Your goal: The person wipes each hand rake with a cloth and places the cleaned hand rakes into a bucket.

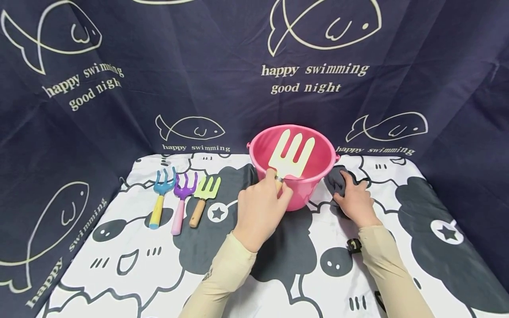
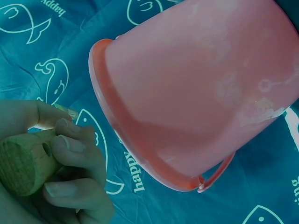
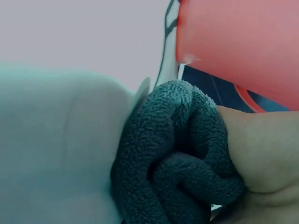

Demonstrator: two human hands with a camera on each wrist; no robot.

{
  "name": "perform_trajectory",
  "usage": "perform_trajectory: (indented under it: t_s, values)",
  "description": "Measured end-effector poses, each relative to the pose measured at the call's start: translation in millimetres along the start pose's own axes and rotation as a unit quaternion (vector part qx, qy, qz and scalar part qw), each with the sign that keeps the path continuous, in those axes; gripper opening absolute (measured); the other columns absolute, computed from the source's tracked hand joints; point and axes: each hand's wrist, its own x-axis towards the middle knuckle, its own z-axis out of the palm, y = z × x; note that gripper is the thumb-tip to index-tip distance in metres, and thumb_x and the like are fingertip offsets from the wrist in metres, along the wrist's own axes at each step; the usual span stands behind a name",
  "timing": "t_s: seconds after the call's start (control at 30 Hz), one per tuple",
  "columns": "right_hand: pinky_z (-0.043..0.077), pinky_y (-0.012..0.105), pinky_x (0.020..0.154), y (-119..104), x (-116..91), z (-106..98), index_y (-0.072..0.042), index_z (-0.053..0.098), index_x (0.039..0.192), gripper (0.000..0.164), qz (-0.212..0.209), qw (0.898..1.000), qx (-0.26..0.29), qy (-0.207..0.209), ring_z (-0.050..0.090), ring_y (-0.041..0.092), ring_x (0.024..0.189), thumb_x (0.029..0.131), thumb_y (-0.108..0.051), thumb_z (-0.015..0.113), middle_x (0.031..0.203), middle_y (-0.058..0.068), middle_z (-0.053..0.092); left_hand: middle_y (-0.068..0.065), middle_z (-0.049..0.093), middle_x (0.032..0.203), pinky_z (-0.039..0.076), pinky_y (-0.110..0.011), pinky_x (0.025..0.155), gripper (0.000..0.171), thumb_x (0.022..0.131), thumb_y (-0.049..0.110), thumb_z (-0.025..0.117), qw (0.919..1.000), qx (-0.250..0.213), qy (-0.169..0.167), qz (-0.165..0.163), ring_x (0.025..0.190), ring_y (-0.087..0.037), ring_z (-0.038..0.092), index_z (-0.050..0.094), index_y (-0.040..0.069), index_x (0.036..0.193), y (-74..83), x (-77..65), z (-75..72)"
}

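My left hand grips a cream three-pronged hand fork by its wooden handle, prongs pointing up. The fork overlaps the mouth of a pink bucket in the head view. In the left wrist view, the handle's butt end shows in the curled fingers, beside the bucket. To the right of the bucket, my right hand holds a dark grey towel, thumb and fingers spread about it. The towel looks fluffy and bunched in the right wrist view, low beside the bucket.
On the left lie three small hand forks side by side: a blue one with a yellow handle, a purple one with a pink handle and a green one with a wooden handle. A dark fish-print curtain hangs behind the sheep-print cloth.
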Motion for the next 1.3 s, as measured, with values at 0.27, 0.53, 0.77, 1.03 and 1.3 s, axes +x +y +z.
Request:
perform_trajectory:
  t_s: [0.27, 0.53, 0.77, 1.03, 1.3]
  values:
    - [0.038, 0.071, 0.068, -8.5, -4.9, -20.1, -0.007, 0.023, 0.152, 0.073, -0.009, 0.998, 0.026, 0.048, 0.048, 0.066, 0.087, 0.087, -0.02, 0.056, 0.113, 0.052, 0.036, 0.002, 0.045, 0.045, 0.042, -0.027, 0.037, 0.023, 0.086, 0.029, 0.057, 1.0, -0.001, -0.001, -0.003, 0.035, -0.009, 0.041, 0.049, 0.011, 0.074, -0.3, -0.6, -1.1]
    - [0.039, 0.07, 0.065, -23.8, -15.3, -56.5, -0.01, 0.023, 0.153, 0.075, -0.007, 0.991, 0.038, 0.125, 0.049, 0.063, 0.083, 0.087, -0.02, 0.057, 0.115, 0.05, 0.037, 0.002, 0.045, 0.044, 0.039, -0.026, 0.036, 0.024, 0.087, 0.03, 0.055, 1.0, 0.001, 0.002, -0.007, 0.034, -0.009, 0.041, 0.048, 0.011, 0.074, -1.0, 0.1, -2.4]
    - [0.035, 0.07, 0.079, -52.3, -42.6, -93.5, -0.026, 0.027, 0.153, 0.076, -0.007, 0.97, 0.088, 0.226, 0.044, 0.063, 0.096, 0.084, -0.018, 0.059, 0.125, 0.041, 0.036, 0.003, 0.046, 0.044, 0.04, -0.027, 0.037, 0.026, 0.09, 0.033, 0.053, 0.9997, 0.002, -0.015, -0.018, 0.034, -0.011, 0.044, 0.048, 0.01, 0.079, -0.2, -1.1, -6.1]
    - [0.033, 0.063, 0.081, -105.2, -81.2, -114.5, -0.029, 0.042, 0.144, 0.068, -0.109, 0.922, 0.155, 0.338, 0.045, 0.051, 0.104, 0.081, -0.011, 0.059, 0.12, 0.033, 0.04, 0.001, 0.047, 0.041, 0.035, -0.026, 0.034, 0.024, 0.089, 0.032, 0.053, 0.9999, 0.011, -0.007, -0.006, 0.032, -0.013, 0.042, 0.05, 0.009, 0.082, 5.3, -4.3, -14.2]
    - [0.042, 0.053, 0.081, -142.3, -105.0, -111.0, -0.011, 0.056, 0.129, 0.057, -0.296, 0.873, 0.168, 0.349, 0.052, 0.042, 0.102, 0.072, -0.01, 0.062, 0.11, 0.036, 0.049, 0.002, 0.045, 0.04, 0.031, -0.027, 0.033, 0.023, 0.087, 0.03, 0.057, 0.9995, 0.017, 0.016, 0.018, 0.032, -0.014, 0.041, 0.049, 0.009, 0.082, 8.4, -6.6, -17.3]
